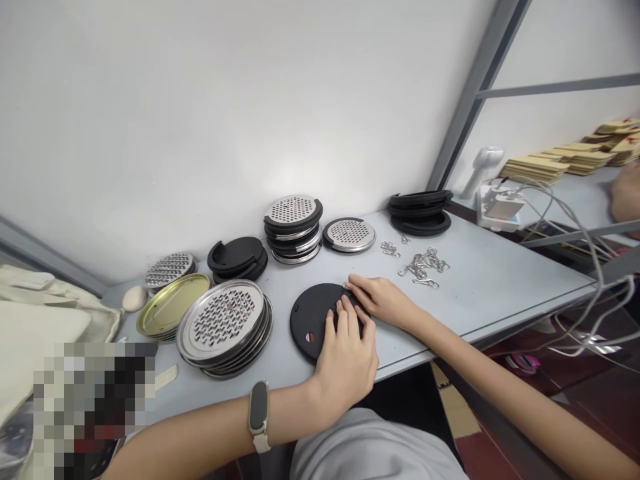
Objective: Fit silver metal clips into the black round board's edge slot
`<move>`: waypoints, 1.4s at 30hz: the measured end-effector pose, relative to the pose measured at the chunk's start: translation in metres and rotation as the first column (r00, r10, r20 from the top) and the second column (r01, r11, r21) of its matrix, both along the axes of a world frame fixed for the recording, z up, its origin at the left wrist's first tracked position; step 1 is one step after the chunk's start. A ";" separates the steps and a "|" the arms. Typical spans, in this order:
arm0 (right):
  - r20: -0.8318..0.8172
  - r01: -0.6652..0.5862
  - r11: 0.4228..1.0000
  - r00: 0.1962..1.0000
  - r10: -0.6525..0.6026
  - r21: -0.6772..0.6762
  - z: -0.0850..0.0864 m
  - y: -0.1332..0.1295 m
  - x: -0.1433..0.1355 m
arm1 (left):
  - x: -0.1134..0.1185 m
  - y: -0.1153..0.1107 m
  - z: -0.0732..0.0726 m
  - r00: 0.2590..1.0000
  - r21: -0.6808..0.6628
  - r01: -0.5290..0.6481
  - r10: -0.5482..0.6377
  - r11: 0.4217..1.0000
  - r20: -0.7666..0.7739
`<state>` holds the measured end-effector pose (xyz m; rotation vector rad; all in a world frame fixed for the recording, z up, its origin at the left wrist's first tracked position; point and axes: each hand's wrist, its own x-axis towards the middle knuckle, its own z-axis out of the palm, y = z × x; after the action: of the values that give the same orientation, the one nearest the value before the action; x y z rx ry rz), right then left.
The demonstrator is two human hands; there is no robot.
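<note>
A round black disc lies flat near the table's front edge. My left hand presses on its near right part, fingers spread on top. My right hand rests on the disc's far right edge, with its fingertips pinching a small metal clip at the rim. A pile of loose metal clips lies just beyond my right hand.
A stack of perforated steel discs, a gold lid, more grater discs, black rings, a mixed stack, a single rimmed disc and black discs lie across the grey table. Cables hang at right.
</note>
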<state>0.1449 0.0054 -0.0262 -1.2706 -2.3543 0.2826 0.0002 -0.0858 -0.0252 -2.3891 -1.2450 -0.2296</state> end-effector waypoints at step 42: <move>-0.160 -0.142 0.957 0.982 0.103 -0.254 0.011 0.006 0.005 | -0.001 0.001 0.004 1.000 -0.032 0.011 -0.011 0.999 -0.007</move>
<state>0.1496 0.0115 -0.0150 -1.1743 -2.3296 0.7273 -0.0004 -0.0844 -0.0214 -2.4225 -1.2413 -0.2056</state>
